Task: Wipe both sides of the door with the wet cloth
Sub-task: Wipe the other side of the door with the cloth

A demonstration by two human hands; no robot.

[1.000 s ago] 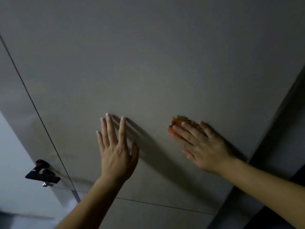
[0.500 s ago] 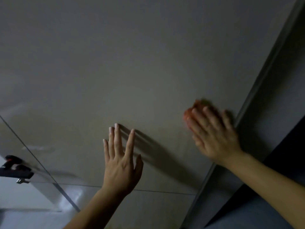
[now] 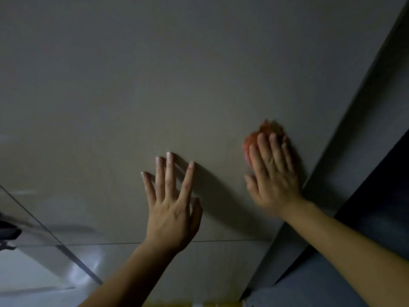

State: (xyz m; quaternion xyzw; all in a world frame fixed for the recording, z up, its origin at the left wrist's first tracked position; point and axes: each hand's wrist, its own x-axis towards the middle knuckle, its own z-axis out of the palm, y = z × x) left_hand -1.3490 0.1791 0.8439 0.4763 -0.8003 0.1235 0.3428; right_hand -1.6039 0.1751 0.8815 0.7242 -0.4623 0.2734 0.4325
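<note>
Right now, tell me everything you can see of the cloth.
The cloth is an orange-red wad, soft and bunched, with a darker patch at its top edge. It is blurred, so weave and wetness cannot be told. The right hand presses it against the door with straight fingers that cover most of it; only its upper and left edges show. It sits near the door's right edge.

right hand (image 3: 274, 180) + cloth (image 3: 249, 143): slid right across door (image 3: 199, 85) | now near its right edge | fingers more upright
</note>
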